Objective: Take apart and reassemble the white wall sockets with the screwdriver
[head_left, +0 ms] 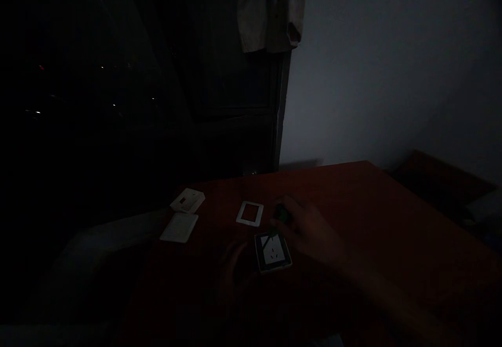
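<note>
A wall socket (273,250) with a white centre and dark surround lies face up on the table. My right hand (304,227) is closed round the green handle of a screwdriver (281,214). Its shaft slants down to the socket's upper left part; whether the tip touches a screw I cannot make out. Just left of the socket is my left hand (232,266), very dim, fingers curved and apart, with nothing visible in it. A white square frame (256,221) with an open middle lies flat beyond the socket.
On the reddish-brown table (333,185), a white box-shaped part (190,200) and a flat white plate (179,228) lie at the left. Behind stand a dark window (117,85) and a pale wall (372,75). Cloth (270,12) hangs above. The room is very dark.
</note>
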Demonstrator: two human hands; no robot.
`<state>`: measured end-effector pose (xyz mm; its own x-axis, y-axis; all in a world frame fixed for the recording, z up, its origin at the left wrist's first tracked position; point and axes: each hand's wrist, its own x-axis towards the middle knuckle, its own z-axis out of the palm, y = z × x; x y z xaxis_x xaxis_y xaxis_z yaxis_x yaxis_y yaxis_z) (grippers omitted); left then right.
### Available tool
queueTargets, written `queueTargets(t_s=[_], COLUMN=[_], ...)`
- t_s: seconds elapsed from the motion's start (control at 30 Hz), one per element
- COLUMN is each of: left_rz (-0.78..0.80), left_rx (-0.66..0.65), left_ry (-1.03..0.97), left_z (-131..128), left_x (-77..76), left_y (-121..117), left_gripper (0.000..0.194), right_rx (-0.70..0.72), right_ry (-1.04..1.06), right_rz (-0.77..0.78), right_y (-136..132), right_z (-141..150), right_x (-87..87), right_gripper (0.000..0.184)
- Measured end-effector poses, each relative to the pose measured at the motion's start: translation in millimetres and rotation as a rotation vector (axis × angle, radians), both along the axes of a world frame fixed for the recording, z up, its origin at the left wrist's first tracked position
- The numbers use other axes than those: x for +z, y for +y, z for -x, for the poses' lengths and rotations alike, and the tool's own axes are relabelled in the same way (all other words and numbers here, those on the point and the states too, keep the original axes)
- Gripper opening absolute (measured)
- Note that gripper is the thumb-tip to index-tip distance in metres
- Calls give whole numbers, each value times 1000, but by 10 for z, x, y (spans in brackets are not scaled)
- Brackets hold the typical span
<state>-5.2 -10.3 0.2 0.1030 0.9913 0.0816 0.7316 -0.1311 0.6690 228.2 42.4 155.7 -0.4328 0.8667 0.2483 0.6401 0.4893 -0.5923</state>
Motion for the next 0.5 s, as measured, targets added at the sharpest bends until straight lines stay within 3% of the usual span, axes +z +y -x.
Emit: queueTargets(t_s=[0.17, 0.5], left_rz=[31, 3], left_rx=[-112, -100], left_ry=[-75, -52], left_z=[-238, -375], left_x=[103, 128], left_y=[98, 209], left_gripper=[73, 77], right_rx=[37, 65], right_ry=[-36, -328], right_rz=[-23, -141], right_y=[17, -6], right_z=[34, 188], right_x=[-26, 134], right_gripper=[24, 21])
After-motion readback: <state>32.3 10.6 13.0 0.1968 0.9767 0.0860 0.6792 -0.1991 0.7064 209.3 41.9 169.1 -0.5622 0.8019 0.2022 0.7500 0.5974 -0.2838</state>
